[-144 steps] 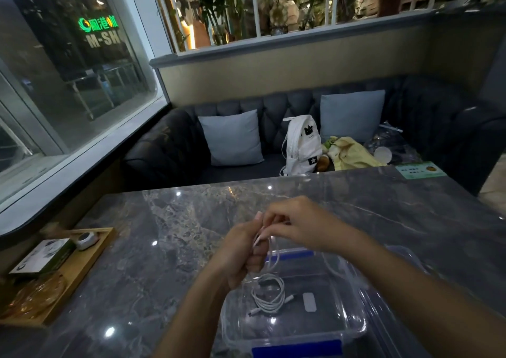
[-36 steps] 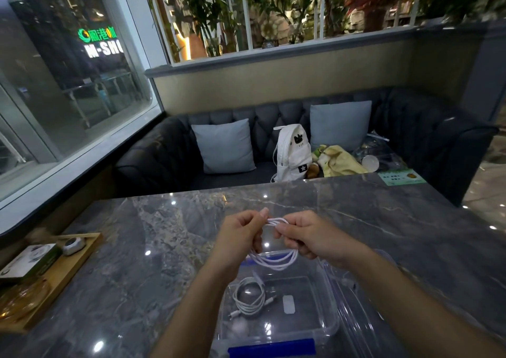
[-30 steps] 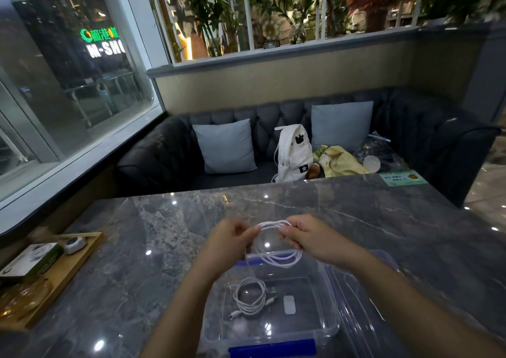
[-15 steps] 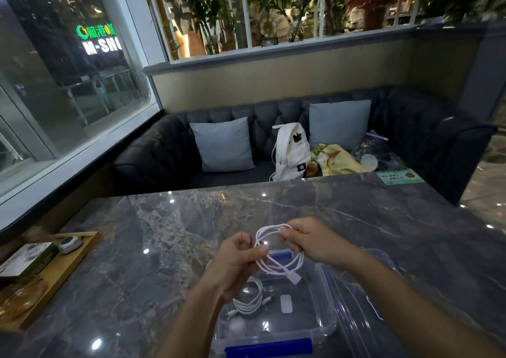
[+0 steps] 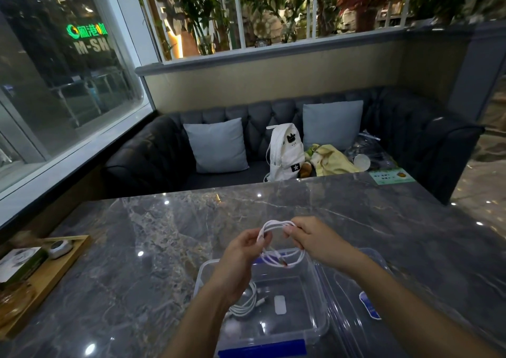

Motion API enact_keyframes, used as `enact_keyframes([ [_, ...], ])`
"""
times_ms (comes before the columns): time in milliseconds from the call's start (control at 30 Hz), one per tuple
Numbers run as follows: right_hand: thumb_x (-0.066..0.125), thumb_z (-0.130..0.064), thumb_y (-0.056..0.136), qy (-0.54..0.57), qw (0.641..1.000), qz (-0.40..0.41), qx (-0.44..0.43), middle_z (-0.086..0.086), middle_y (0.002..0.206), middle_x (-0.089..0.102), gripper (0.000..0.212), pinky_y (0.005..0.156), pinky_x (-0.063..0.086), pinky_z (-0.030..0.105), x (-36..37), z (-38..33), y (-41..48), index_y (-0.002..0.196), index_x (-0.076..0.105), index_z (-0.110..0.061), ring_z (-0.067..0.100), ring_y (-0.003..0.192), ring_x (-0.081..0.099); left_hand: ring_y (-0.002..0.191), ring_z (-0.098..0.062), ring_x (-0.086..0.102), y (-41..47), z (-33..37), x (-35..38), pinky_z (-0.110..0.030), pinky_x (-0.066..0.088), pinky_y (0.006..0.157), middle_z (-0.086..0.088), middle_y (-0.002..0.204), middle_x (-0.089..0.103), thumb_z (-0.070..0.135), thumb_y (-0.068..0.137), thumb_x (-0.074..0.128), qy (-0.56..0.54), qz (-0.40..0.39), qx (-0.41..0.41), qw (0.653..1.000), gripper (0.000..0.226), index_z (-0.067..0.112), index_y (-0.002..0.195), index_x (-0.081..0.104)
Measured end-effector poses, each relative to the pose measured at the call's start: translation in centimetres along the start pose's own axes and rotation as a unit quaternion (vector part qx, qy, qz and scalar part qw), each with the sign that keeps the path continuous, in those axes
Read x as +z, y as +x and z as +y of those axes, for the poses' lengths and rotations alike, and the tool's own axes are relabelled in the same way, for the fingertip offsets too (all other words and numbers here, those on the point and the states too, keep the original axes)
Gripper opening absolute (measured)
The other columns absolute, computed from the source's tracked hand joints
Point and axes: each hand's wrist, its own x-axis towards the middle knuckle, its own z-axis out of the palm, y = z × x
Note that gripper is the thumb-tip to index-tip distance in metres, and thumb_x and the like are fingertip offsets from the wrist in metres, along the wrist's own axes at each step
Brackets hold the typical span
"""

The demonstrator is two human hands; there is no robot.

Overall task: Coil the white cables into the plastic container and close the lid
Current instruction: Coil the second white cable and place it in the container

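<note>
A white cable, looped into a coil, hangs in the air above the clear plastic container. My left hand pinches the coil's left side and my right hand pinches its right side. The lower loops sag just over the container's far rim. Inside the container lies a second coiled white cable, partly hidden by my left wrist, and a small white tag. The clear lid lies flat on the table right of the container, under my right forearm.
The grey marble table carries a wooden tray with a box and small items at the left edge. A green card lies at the far right corner. Behind the table is a dark sofa with cushions and a white backpack.
The cable went from a loose strand between my hands to a wound coil. In the last half second both hands stayed over the container and the dangling plug end was drawn into the loops.
</note>
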Motion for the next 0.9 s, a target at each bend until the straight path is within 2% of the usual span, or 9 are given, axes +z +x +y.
enact_keyframes([
  [67, 0.043, -0.020, 0.096, 0.017, 1.000, 0.010, -0.002, -0.006, 0.056, 0.047, 0.031, 0.047, 0.032, 0.014, -0.3, 0.3, 0.0, 0.067, 0.054, -0.020, -0.001, 0.044, 0.042, 0.112, 0.001, 0.055, -0.6, -0.2, 0.1, -0.025, 0.039, 0.098, 0.015, 0.116, 0.065, 0.016, 0.090, 0.053, 0.165, -0.047, 0.042, 0.984, 0.033, 0.038, 0.114, 0.055],
  [133, 0.045, -0.018, 0.095, 0.049, 0.999, 0.021, -0.003, -0.005, 0.054, 0.047, 0.034, 0.043, 0.031, 0.011, -0.5, 0.6, 0.0, 0.062, 0.052, -0.020, -0.002, 0.039, 0.041, 0.129, 0.003, 0.036, -0.6, -0.7, -0.1, -0.039, 0.000, 0.119, 0.018, 0.137, 0.046, 0.016, 0.096, 0.043, 0.368, -0.064, 0.104, 0.922, 0.050, 0.050, 0.130, 0.028],
  [200, 0.045, -0.016, 0.095, 0.123, 0.992, 0.002, 0.021, -0.004, 0.051, 0.045, 0.032, 0.037, 0.028, 0.013, -0.7, 1.2, -0.2, 0.064, 0.053, -0.016, 0.001, 0.034, 0.036, 0.141, -0.005, 0.021, -0.6, -0.7, -0.7, -0.038, -0.022, 0.113, 0.014, 0.148, 0.035, 0.008, 0.096, 0.039, 0.441, -0.091, 0.137, 0.882, 0.063, 0.047, 0.137, 0.012],
  [300, 0.043, -0.016, 0.096, 0.314, 0.942, -0.085, 0.083, -0.005, 0.047, 0.044, 0.024, 0.031, 0.018, 0.014, -0.9, 2.3, -0.6, 0.078, 0.057, -0.008, 0.004, 0.033, 0.024, 0.135, -0.003, 0.035, -1.0, -0.1, -1.6, -0.035, 0.013, 0.119, 0.020, 0.139, 0.046, -0.002, 0.092, 0.042, 0.295, -0.160, 0.144, 0.931, 0.059, 0.042, 0.131, 0.036],
  [400, 0.041, -0.016, 0.096, 0.421, 0.890, -0.135, 0.116, -0.006, 0.046, 0.044, 0.023, 0.031, 0.016, 0.011, -1.0, 2.8, -0.7, 0.081, 0.057, -0.007, 0.001, 0.031, 0.022, 0.111, -0.004, 0.060, -1.1, 0.1, -0.5, -0.030, 0.047, 0.101, 0.013, 0.114, 0.067, 0.000, 0.086, 0.056, 0.208, -0.076, 0.172, 0.960, 0.044, 0.036, 0.112, 0.058],
  [533, 0.039, -0.016, 0.096, 0.467, 0.860, -0.163, 0.126, -0.007, 0.045, 0.044, 0.025, 0.029, 0.018, 0.012, -0.2, 2.8, -0.5, 0.082, 0.058, -0.007, 0.000, 0.030, 0.025, 0.082, 0.004, 0.066, -0.5, -0.8, 0.6, -0.043, 0.035, 0.110, 0.024, 0.080, 0.071, 0.004, 0.087, 0.058, 0.282, 0.088, 0.215, 0.931, 0.040, 0.043, 0.089, 0.064],
  [667, 0.043, -0.018, 0.096, 0.324, 0.937, -0.105, 0.081, -0.008, 0.048, 0.045, 0.026, 0.032, 0.023, 0.014, 0.1, 2.7, -0.4, 0.076, 0.061, -0.014, 0.003, 0.034, 0.028, 0.073, 0.004, 0.055, -0.7, -0.7, -0.4, -0.040, 0.027, 0.105, 0.015, 0.071, 0.062, 0.011, 0.091, 0.054, 0.444, 0.075, 0.223, 0.865, 0.022, 0.028, 0.086, 0.067],
  [767, 0.047, -0.019, 0.094, 0.108, 0.993, -0.029, -0.026, -0.013, 0.047, 0.049, 0.038, 0.045, 0.034, 0.012, 0.2, 2.3, -0.4, 0.059, 0.056, -0.029, 0.000, 0.043, 0.040, 0.075, -0.008, 0.050, -1.3, 0.2, -1.5, -0.042, 0.037, 0.090, 0.003, 0.073, 0.058, 0.028, 0.087, 0.056, 0.415, -0.050, 0.175, 0.891, 0.012, 0.034, 0.082, 0.065],
  [900, 0.048, -0.018, 0.093, 0.002, 0.994, -0.021, -0.107, -0.006, 0.065, 0.054, 0.025, 0.064, 0.038, 0.021, 0.0, 2.1, -0.1, 0.074, 0.061, -0.010, 0.005, 0.062, 0.049, 0.081, 0.001, 0.046, -1.8, 0.6, -2.4, -0.035, 0.034, 0.086, 0.012, 0.075, 0.053, 0.054, 0.074, 0.060, 0.388, -0.115, 0.130, 0.905, 0.020, 0.040, 0.088, 0.066],
])
